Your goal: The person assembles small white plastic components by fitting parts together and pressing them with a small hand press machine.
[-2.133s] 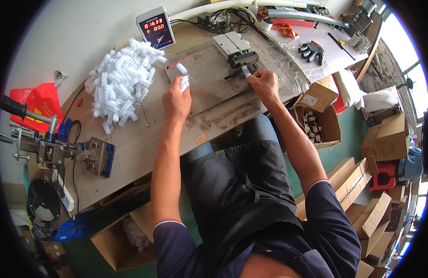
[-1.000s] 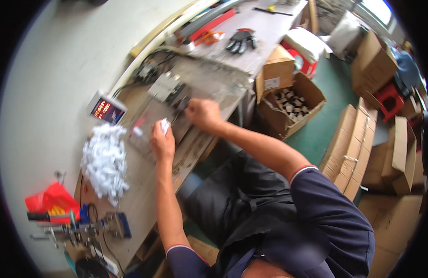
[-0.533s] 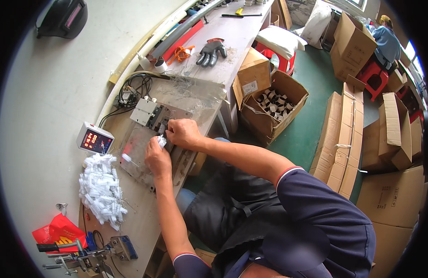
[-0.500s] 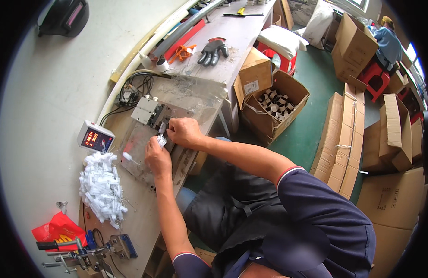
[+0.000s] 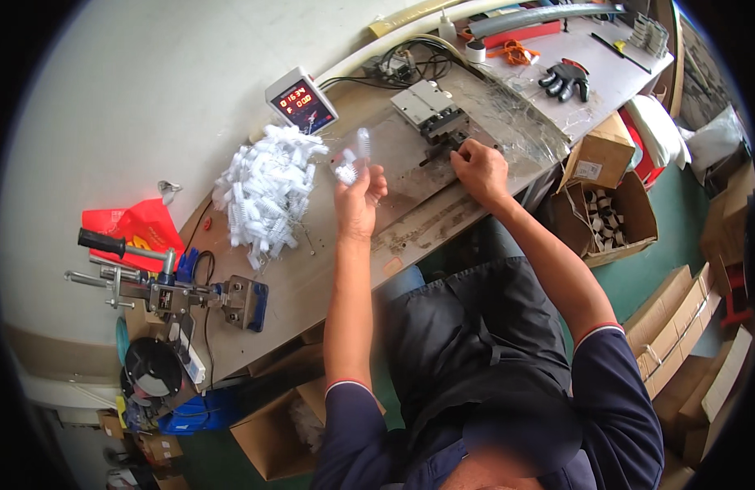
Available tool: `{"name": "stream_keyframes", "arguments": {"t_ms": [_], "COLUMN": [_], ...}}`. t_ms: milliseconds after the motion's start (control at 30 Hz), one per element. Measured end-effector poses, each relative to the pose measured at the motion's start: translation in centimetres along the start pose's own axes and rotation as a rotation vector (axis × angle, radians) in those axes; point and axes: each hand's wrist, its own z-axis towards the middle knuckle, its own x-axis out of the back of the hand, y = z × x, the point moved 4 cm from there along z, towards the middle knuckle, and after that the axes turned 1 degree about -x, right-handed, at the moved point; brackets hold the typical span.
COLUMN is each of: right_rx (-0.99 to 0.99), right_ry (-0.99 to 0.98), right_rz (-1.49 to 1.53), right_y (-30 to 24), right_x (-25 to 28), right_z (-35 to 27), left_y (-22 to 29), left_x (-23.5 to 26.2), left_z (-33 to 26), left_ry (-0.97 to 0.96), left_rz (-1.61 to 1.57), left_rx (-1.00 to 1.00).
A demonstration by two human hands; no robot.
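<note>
My left hand (image 5: 359,204) is raised over the front of the bench, its fingers closed on a few small white bristle brushes (image 5: 346,173). One brush (image 5: 363,144) stands up blurred above the fingertips. My right hand (image 5: 482,171) is closed at the dark metal clamp end of a small bench machine (image 5: 431,110); what its fingers grip is hidden. Left of my left hand lies a big heap of similar white brushes (image 5: 267,192), with thin wire ends sticking out. A white counter box with a lit red display (image 5: 301,100) stands behind the heap.
A lever-handled metal fixture (image 5: 165,282) and a red bag (image 5: 136,229) occupy the bench's left end. Cables (image 5: 402,65) run behind the machine. A black-grey glove (image 5: 565,80) lies farther right. An open carton of short rings (image 5: 610,216) stands beside the bench.
My left hand has come away from the machine toward the heap, carrying brushes. My right hand stays at the machine. The view has swung left.
</note>
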Motion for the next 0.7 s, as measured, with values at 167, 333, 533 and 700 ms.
{"name": "stream_keyframes", "arguments": {"t_ms": [167, 333, 533, 700], "right_rx": [0.009, 0.05, 0.368, 0.393], "right_ry": [-0.009, 0.001, -0.067, -0.191], "right_rz": [-0.049, -0.088, 0.118, -0.066], "right_y": [0.0, -0.1, -5.2, -11.1], "right_x": [0.0, 0.0, -3.0, -9.1], "right_z": [0.0, -0.1, -2.4, -0.5], "left_y": [1.4, 2.8, 3.9, 4.2], "left_x": [2.1, 4.0, 7.6, 6.6], "left_z": [0.2, 0.5, 0.1, -0.8], "left_ry": [0.01, 0.052, 0.355, 0.525], "left_rz": [-0.214, -0.137, 0.155, 0.485], "left_rx": [0.033, -0.015, -0.209, -0.302]}}
